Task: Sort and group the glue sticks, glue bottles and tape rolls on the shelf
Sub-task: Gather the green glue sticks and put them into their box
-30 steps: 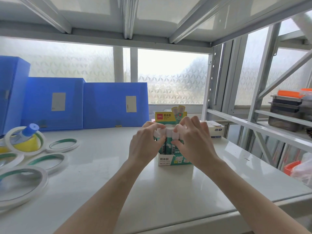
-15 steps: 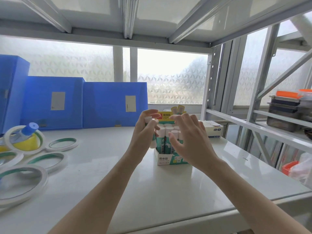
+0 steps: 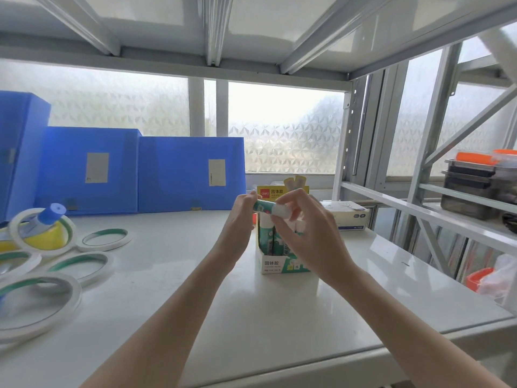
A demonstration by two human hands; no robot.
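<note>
Green-and-white glue stick (image 3: pixel 265 208) with a white cap, held nearly level above the open cardboard display box (image 3: pixel 282 266), clear of the sticks below. Left hand (image 3: pixel 237 233) at the green end, fingers curled round the barrel. Right hand (image 3: pixel 307 233) at the capped end, fingers clamped on the white cap. Both forearms reaching in from the near edge.

More upright green-and-white glue sticks (image 3: pixel 267 239) packed in the box, standing at the middle of the white shelf (image 3: pixel 251 317). Yellow header card of the box rising behind the hands.

Far left: yellow glue bottle (image 3: pixel 46 232) with a blue cap, lying tilted, with one tape ring leaning around it. Several flat white tape rolls (image 3: pixel 103 239) with green inner rims spread on the shelf around and near of the bottle, the largest at the near left edge.

Along the far side, three translucent blue plastic file boxes (image 3: pixel 190 175) standing upright, two with pale labels. Just right of the display box, a small white carton (image 3: pixel 347 217) lying flat.

On the neighbouring rack to the right, dark stacked containers (image 3: pixel 470 189) with orange lids.
</note>
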